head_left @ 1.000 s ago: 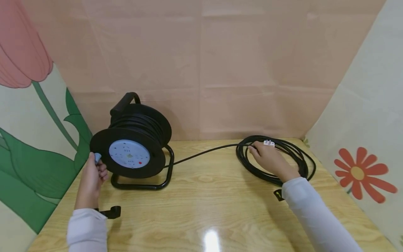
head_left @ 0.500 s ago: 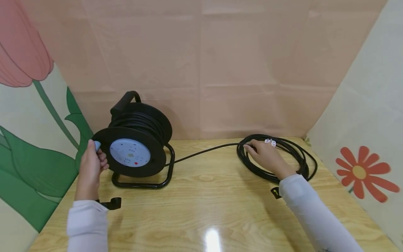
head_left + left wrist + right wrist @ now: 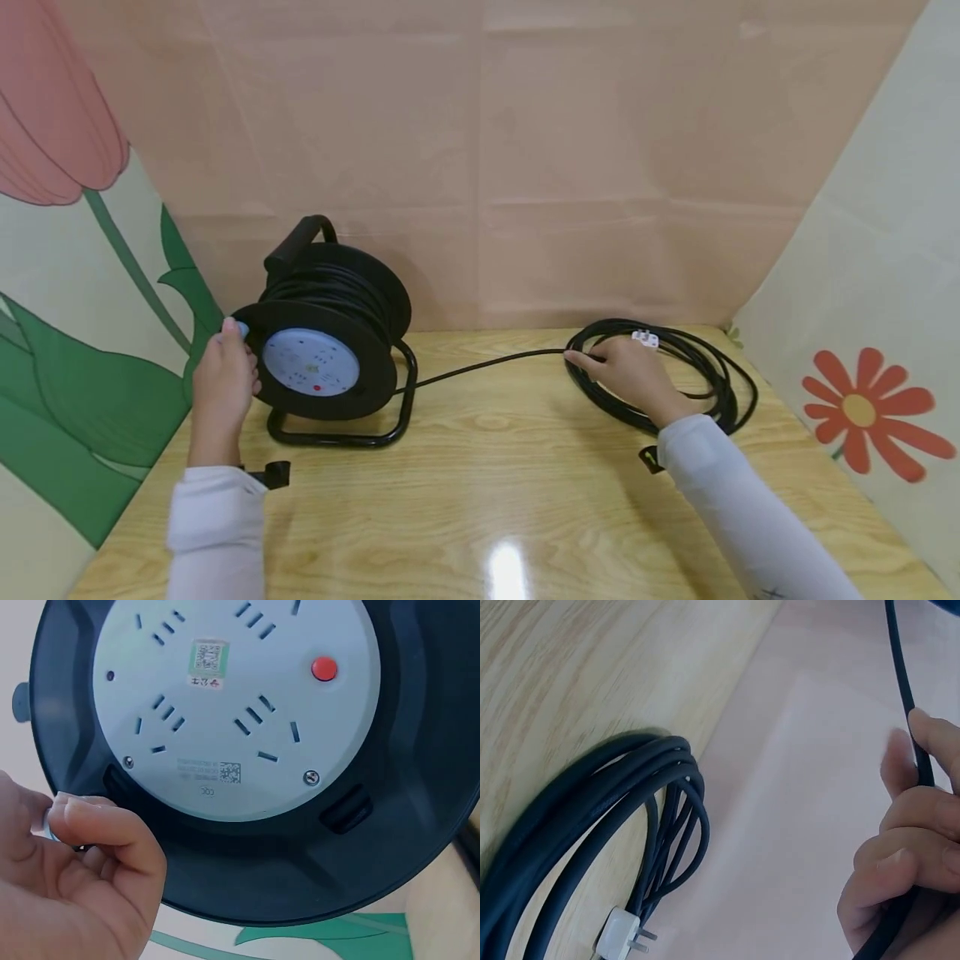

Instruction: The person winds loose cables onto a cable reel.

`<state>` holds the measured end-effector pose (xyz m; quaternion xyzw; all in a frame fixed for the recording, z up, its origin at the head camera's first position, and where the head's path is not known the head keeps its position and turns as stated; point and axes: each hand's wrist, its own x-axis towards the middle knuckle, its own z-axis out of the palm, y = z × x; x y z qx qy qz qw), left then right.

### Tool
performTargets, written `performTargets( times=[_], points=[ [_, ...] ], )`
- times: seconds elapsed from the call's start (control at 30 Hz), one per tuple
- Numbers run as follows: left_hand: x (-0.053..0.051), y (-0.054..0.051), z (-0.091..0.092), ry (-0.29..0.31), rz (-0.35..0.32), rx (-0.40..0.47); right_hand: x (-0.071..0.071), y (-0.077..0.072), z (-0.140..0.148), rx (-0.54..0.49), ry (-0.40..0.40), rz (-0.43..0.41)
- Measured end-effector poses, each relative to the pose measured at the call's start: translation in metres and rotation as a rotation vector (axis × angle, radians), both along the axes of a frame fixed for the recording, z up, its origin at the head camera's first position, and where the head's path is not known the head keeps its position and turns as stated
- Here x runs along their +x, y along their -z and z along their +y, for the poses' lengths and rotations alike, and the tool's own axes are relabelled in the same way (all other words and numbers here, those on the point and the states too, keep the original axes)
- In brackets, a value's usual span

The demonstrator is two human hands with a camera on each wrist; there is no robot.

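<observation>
Here, the black cable reel (image 3: 330, 309) stands upright on its tubular foot (image 3: 337, 441), left of centre in the frame, wound with cable, its handle (image 3: 288, 247) at the top. Its pale blue socket panel (image 3: 311, 362) faces toward the lower left, red button (image 3: 317, 387) near the panel's lower edge. Left hand (image 3: 225, 371): fingers curled, gripping the blue knob (image 3: 243, 329) at the left rim of the reel; the knob is mostly covered. From the reel's lower right, a single black cable (image 3: 487, 362) runs across mid-frame to the right hand (image 3: 633, 375), which grips it, thumb and forefinger at the cable, other fingers curled round it (right wrist view). Beneath and behind this hand, right of centre, a loose coil (image 3: 731, 383) lies on the wood-grain worktop (image 3: 465, 467); white plug (image 3: 645, 338) at the coil's upper part, prongs exposed. Pinkish backdrop (image 3: 480, 167) across the top; red flower (image 3: 858, 410) printed at far right, pink tulip (image 3: 56, 100) at upper left.
</observation>
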<state>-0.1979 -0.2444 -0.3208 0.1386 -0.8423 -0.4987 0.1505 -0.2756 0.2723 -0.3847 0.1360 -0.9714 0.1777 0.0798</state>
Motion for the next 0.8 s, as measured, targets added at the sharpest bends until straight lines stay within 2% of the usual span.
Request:
performTargets(
  times=[0.13,0.3,0.43,0.57,0.8],
  points=[
    [0.001,-0.003,0.005,-0.010,-0.011,-0.096,0.000,0.001,-0.003,-0.011,-0.065,0.004],
    [0.002,-0.008,0.014,-0.007,0.044,-0.165,0.001,0.003,-0.008,-0.026,-0.138,0.032],
    [0.000,-0.008,0.020,-0.013,0.100,-0.219,0.001,0.004,-0.012,-0.003,-0.120,0.054],
    [0.000,-0.009,0.025,-0.017,0.127,-0.247,0.001,0.003,-0.015,0.013,-0.092,0.043],
    [-0.001,-0.010,0.037,-0.053,0.163,-0.277,-0.001,0.001,-0.021,-0.025,-0.117,0.033]
  ],
)
